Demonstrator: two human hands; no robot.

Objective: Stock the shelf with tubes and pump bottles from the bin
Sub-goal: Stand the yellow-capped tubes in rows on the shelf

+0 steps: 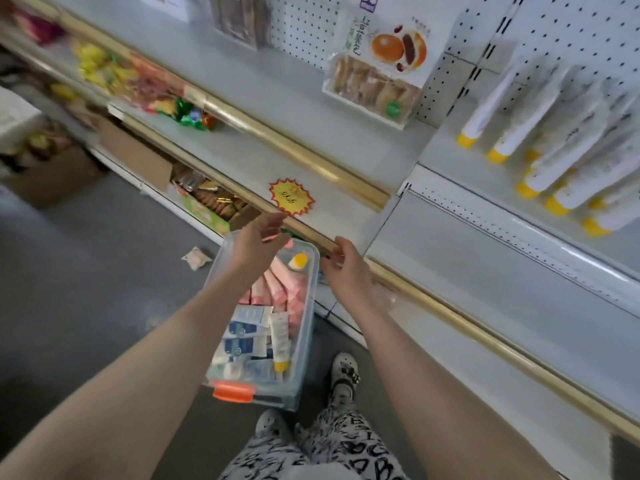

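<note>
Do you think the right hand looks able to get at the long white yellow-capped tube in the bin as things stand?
Probably yes: the clear bin has no lid on, the white yellow-capped tube lies on top of other tubes, and the right hand hovers nearby, seemingly empty.

Bare forearms, white trousers printed with black letters, white clogs with dark charms

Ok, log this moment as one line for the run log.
left hand: open, empty, above bin | right hand: loosely curled, empty, near shelf rail | bin: on floor, pink tubes inside | shelf: yellow-capped tubes stocked
</note>
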